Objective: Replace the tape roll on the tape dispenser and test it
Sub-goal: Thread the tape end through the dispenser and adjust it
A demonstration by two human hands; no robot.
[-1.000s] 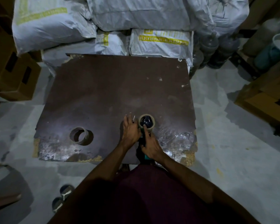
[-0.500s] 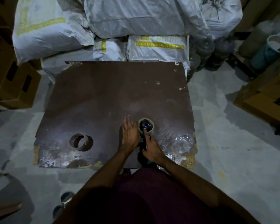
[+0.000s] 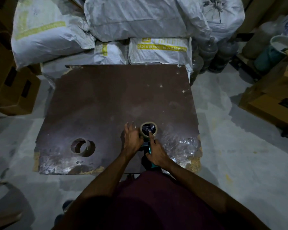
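Since a second ago little has shifted: near the board's front edge, the right hand still grips the dispenser, forefinger now on the roll's hub; the left hand steadies the roll, seemingly seating it.

A worn brown board lies flat on the grey concrete floor, its near corners chipped. At twelve o'clock, white woven sacks with yellow print are piled against its far edge. Dark water jugs stand at one o'clock. Cardboard boxes sit at nine o'clock, and more cartons at three o'clock. Crumpled clear plastic film lies on the board's corner at four o'clock.
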